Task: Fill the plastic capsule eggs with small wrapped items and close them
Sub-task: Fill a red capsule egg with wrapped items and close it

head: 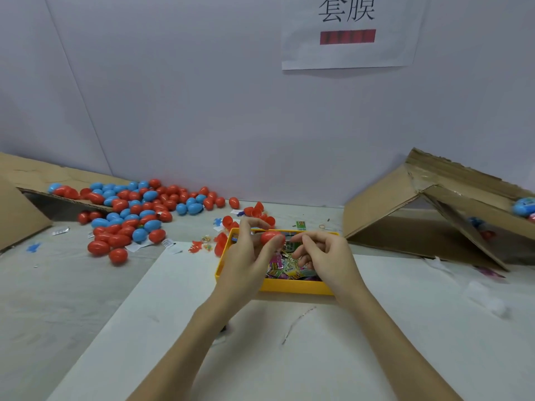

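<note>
Over the yellow tray [292,286] of small wrapped packets [282,267], the left hand [249,256] pinches a closed red egg [272,238] between thumb and fingers. Beside it the right hand [324,256] hangs with fingers loosely curled, gripping nothing I can make out. Red and blue eggs [136,209] lie heaped at far left.

Tray [289,286]: centre of table [58,299], wrapped packets [282,266] inside. Both hands above tray: left hand [246,256] holding capsule egg [272,237], right hand [324,257] just beside it. Pile of closed eggs [136,211]: far left, spilling off cardboard flap [43,176]. Open egg halves [259,212]: behind tray. Cardboard box [419,215]: right, tipped. Paper sign [347,33]: on wall behind.
</note>
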{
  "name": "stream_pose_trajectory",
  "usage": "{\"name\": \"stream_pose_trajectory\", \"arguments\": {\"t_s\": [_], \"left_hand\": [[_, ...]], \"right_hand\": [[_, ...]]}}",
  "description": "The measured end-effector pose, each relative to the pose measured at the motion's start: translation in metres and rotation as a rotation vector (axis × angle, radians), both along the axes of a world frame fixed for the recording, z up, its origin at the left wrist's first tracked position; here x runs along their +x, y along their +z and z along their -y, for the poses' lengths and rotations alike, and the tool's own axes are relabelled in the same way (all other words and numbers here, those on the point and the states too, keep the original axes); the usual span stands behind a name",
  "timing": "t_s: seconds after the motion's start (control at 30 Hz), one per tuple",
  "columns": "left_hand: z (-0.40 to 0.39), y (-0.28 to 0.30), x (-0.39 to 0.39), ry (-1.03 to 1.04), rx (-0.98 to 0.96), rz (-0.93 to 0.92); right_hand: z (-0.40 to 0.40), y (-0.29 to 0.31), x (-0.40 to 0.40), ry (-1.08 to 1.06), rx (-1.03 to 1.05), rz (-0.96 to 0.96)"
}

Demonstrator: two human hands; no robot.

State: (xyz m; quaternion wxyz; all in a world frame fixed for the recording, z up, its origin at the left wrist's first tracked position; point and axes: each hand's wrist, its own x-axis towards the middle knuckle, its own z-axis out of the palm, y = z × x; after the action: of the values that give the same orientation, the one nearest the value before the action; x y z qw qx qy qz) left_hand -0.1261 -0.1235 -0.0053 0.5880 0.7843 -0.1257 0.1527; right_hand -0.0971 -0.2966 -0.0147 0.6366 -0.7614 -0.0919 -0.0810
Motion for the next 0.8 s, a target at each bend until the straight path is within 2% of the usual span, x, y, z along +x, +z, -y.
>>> {"name": "stream_pose_trajectory", "arguments": {"t_s": [0.1, 0.2, 0.3, 0.47, 0.57, 0.8], "left_hand": [[-0.005, -0.007, -0.002, 0.065, 0.140, 0.086], [-0.005, -0.011, 0.000, 0.086, 0.196, 0.086], [-0.003, -0.011, 0.001, 0.115, 0.216, 0.087], [-0.002, -0.010, -0.001, 0.091, 0.165, 0.153], [0.000, -0.008, -0.003, 0.012, 0.217, 0.221], [-0.005, -0.008, 0.001, 0.051, 0.239, 0.288]], "right_hand": [[-0.004, 0.002, -0.010, 0.064, -0.033, 0.152], [-0.012, 0.003, -0.017, 0.155, -0.143, 0.239], [-0.018, 0.001, -0.018, 0.157, -0.168, 0.239], [-0.016, -0.001, -0.013, 0.037, -0.075, 0.195], [-0.012, 0.000, -0.010, 0.048, -0.009, 0.142], [-0.011, 0.001, -0.012, 0.062, -0.018, 0.148]]}}
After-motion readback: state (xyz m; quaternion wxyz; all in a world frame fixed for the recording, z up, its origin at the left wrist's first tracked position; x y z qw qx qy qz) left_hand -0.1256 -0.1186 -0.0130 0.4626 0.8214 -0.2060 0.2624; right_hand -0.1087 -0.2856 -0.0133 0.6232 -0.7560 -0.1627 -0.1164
